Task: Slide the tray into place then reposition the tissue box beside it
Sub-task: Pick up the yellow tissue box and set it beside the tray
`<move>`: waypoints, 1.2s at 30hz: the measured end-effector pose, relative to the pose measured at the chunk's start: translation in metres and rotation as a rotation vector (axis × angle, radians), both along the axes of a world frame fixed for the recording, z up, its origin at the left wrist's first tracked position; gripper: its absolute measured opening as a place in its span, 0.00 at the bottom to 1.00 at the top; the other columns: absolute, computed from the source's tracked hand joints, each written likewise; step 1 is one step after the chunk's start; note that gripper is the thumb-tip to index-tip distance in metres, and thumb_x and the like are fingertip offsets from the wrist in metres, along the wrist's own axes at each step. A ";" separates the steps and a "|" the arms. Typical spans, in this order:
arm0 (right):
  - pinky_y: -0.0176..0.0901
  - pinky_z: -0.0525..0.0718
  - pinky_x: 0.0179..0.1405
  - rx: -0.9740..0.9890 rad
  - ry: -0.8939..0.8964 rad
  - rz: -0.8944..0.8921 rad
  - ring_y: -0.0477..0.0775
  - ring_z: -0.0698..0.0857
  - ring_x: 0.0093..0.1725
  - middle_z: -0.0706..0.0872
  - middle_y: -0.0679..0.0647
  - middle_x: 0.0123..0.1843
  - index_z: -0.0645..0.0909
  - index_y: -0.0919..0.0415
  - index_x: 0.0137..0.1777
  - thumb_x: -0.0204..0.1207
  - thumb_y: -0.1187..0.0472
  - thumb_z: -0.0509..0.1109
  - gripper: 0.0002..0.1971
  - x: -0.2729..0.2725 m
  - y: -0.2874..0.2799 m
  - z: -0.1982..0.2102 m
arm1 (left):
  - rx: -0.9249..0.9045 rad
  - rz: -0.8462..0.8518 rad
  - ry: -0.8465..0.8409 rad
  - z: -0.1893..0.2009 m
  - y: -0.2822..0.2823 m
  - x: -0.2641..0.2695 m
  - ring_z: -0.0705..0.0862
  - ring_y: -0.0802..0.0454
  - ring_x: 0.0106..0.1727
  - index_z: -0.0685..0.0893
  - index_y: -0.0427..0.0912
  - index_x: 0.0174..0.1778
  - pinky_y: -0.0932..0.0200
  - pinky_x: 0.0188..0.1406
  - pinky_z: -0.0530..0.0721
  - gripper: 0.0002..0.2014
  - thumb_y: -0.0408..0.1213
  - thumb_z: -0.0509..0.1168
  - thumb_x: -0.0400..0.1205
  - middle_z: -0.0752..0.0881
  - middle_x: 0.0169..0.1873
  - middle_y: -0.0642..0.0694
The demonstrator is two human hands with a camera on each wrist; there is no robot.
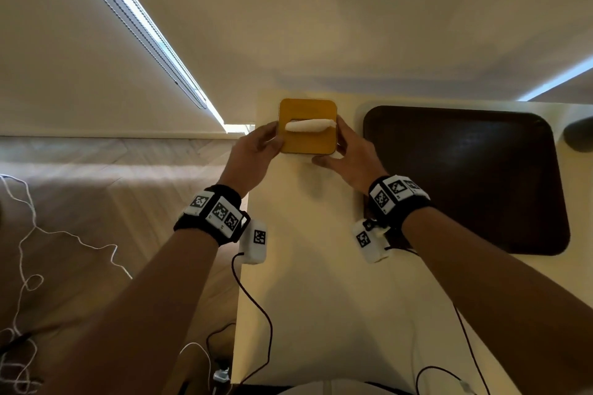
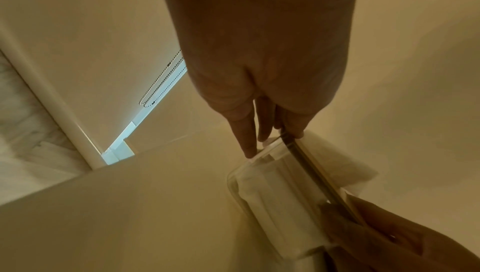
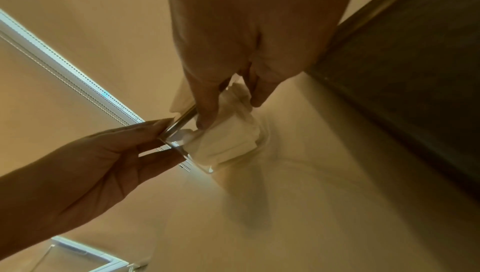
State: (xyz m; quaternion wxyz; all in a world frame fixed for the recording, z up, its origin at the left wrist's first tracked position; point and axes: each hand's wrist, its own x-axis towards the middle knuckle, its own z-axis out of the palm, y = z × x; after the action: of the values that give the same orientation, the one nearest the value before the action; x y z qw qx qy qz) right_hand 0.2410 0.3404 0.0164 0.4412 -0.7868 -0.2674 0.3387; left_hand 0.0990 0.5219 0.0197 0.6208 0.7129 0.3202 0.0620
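The tissue box (image 1: 307, 141) has a clear body and a yellow-brown lid, with a white tissue (image 1: 309, 125) poking from its slot. It is at the far left corner of the cream table (image 1: 305, 266). My left hand (image 1: 275, 135) grips its left side and my right hand (image 1: 340, 142) grips its right side. In the left wrist view my left hand (image 2: 270, 139) pinches the lid edge of the box (image 2: 270, 186). In the right wrist view my right hand (image 3: 228, 112) pinches the box (image 3: 228, 143). The dark brown tray (image 1: 465, 179) lies flat to the right of the box. I cannot tell whether the box touches the table.
A dark rounded object (image 1: 577, 135) sits beyond the tray's far right corner. The table's left edge (image 1: 247, 234) runs close under my left wrist, with wooden floor and loose white cord (image 1: 25, 234) beyond. A wall stands behind the table. Black cables hang from both wristbands.
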 end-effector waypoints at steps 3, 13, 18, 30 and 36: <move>0.52 0.81 0.70 -0.007 -0.044 0.037 0.52 0.81 0.70 0.81 0.52 0.73 0.56 0.48 0.85 0.70 0.51 0.82 0.48 0.004 -0.002 0.002 | 0.006 0.025 -0.011 -0.001 -0.007 -0.001 0.90 0.52 0.62 0.85 0.71 0.63 0.43 0.70 0.85 0.16 0.43 0.68 0.85 0.92 0.61 0.52; 0.48 0.79 0.71 0.006 -0.051 -0.027 0.51 0.80 0.70 0.80 0.53 0.74 0.56 0.49 0.85 0.70 0.52 0.81 0.49 -0.006 -0.005 -0.004 | 0.005 -0.014 -0.019 -0.004 -0.006 0.000 0.89 0.54 0.65 0.83 0.57 0.72 0.42 0.72 0.84 0.18 0.45 0.67 0.85 0.91 0.63 0.52; 0.50 0.79 0.72 0.005 -0.038 -0.051 0.51 0.80 0.71 0.79 0.54 0.75 0.55 0.49 0.86 0.69 0.52 0.82 0.50 -0.009 -0.005 -0.007 | 0.057 -0.032 -0.003 -0.003 -0.007 -0.001 0.89 0.55 0.64 0.81 0.56 0.74 0.42 0.70 0.85 0.19 0.48 0.66 0.86 0.91 0.63 0.52; 0.52 0.78 0.73 -0.004 -0.038 -0.061 0.53 0.79 0.72 0.78 0.55 0.76 0.53 0.50 0.86 0.69 0.53 0.82 0.51 -0.009 -0.005 -0.008 | 0.079 -0.025 -0.008 -0.002 -0.010 -0.003 0.88 0.54 0.65 0.80 0.55 0.76 0.43 0.71 0.85 0.20 0.48 0.65 0.86 0.90 0.64 0.50; 0.56 0.76 0.75 -0.035 -0.024 -0.058 0.54 0.76 0.75 0.76 0.55 0.78 0.52 0.51 0.86 0.70 0.54 0.82 0.52 -0.011 -0.005 -0.003 | 0.109 -0.029 0.069 0.000 -0.006 -0.004 0.89 0.50 0.61 0.80 0.56 0.74 0.40 0.69 0.86 0.21 0.55 0.62 0.85 0.90 0.62 0.51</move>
State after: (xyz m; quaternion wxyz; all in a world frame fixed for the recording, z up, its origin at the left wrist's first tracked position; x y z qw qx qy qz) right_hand 0.2298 0.3352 0.0134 0.4339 -0.8058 -0.2438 0.3209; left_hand 0.0951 0.5162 0.0192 0.5704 0.7520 0.3273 0.0459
